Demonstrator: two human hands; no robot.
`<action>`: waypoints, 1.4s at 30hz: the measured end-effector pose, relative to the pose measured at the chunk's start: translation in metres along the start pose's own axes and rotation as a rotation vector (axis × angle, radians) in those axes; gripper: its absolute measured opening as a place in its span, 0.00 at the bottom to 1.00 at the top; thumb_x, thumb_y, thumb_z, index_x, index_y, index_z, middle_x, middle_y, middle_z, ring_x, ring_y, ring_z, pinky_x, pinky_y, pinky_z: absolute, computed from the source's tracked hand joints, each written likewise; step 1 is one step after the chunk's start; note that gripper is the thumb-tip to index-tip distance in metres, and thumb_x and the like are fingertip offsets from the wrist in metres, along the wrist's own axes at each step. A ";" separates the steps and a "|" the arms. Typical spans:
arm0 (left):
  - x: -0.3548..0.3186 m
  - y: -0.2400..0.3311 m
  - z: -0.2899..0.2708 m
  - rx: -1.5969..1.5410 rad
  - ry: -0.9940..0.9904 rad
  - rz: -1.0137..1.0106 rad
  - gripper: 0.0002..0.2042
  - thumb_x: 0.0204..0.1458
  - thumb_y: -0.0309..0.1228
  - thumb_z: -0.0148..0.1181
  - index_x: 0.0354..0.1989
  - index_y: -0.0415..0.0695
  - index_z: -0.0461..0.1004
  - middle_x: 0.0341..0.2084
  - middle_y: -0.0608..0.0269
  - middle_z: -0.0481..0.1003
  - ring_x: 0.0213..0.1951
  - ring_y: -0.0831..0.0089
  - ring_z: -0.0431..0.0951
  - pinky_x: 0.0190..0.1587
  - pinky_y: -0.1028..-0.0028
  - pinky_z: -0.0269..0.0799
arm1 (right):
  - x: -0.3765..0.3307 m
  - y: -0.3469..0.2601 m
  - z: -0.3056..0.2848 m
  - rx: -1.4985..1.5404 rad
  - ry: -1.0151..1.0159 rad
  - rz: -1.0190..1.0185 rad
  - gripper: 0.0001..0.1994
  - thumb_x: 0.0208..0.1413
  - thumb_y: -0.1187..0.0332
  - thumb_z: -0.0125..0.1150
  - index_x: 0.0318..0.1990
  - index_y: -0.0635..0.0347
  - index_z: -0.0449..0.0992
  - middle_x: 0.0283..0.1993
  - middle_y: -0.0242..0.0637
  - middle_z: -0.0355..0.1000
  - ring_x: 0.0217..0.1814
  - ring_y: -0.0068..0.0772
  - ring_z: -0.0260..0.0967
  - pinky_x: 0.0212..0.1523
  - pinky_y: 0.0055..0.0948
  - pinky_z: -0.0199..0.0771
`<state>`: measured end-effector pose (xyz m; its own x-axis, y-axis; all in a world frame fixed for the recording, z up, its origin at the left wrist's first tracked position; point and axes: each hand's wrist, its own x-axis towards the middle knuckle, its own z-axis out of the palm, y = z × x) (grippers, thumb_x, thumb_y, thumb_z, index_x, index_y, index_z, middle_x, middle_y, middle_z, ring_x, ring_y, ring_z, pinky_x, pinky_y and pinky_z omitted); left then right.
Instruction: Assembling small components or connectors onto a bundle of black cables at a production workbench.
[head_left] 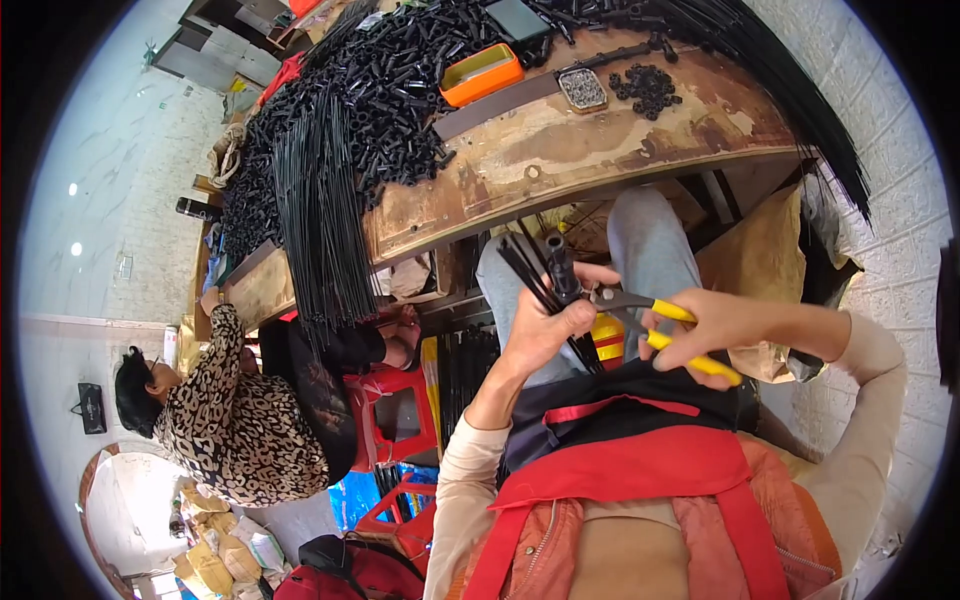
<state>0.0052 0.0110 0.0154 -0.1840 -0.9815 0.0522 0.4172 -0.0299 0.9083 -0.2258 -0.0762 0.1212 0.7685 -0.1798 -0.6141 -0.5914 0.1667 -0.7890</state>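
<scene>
Above my lap, my left hand [543, 328] is closed around a dark tubular part [563, 268] and several thin black rods [524, 262], which point up and away from me. My right hand [703, 328] grips a pair of pliers [716, 369] with yellow handles, the handles spread apart. The dark jaws of the pliers reach my left hand's fingers beside the tubular part. Whether they bite on anything there is too small to make out.
Ahead stands a worn wooden table [480, 185] with a heap of black parts [400, 75], an orange box [482, 75], a small tray of metal bits [583, 90] and bundles of black rods [322, 200]. A person [245, 410] sits at left beside red stools [395, 405].
</scene>
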 end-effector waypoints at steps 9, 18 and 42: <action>0.009 0.004 0.010 0.047 0.194 0.043 0.23 0.58 0.36 0.61 0.57 0.34 0.68 0.17 0.76 0.62 0.20 0.86 0.59 0.23 0.82 0.54 | 0.018 0.037 -0.013 -0.946 0.674 -0.720 0.21 0.52 0.69 0.62 0.52 0.67 0.65 0.26 0.39 0.70 0.22 0.44 0.71 0.25 0.35 0.72; 0.008 0.003 0.005 0.022 0.044 0.011 0.28 0.55 0.41 0.65 0.57 0.33 0.67 0.18 0.74 0.63 0.20 0.85 0.59 0.23 0.80 0.54 | 0.009 0.014 -0.013 -0.536 0.380 -0.441 0.22 0.51 0.65 0.64 0.50 0.67 0.66 0.24 0.39 0.69 0.19 0.35 0.71 0.20 0.29 0.69; 0.003 0.001 0.012 0.042 0.143 0.066 0.12 0.59 0.31 0.60 0.45 0.37 0.69 0.19 0.74 0.65 0.21 0.86 0.62 0.24 0.82 0.57 | 0.028 0.035 -0.004 -0.597 0.399 -0.506 0.13 0.59 0.70 0.56 0.48 0.66 0.70 0.40 0.50 0.73 0.43 0.56 0.71 0.42 0.45 0.70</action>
<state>-0.0051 0.0102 0.0215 -0.0273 -0.9981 0.0555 0.3857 0.0407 0.9217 -0.2262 -0.0788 0.0761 0.8963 -0.4393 -0.0609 -0.3176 -0.5399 -0.7795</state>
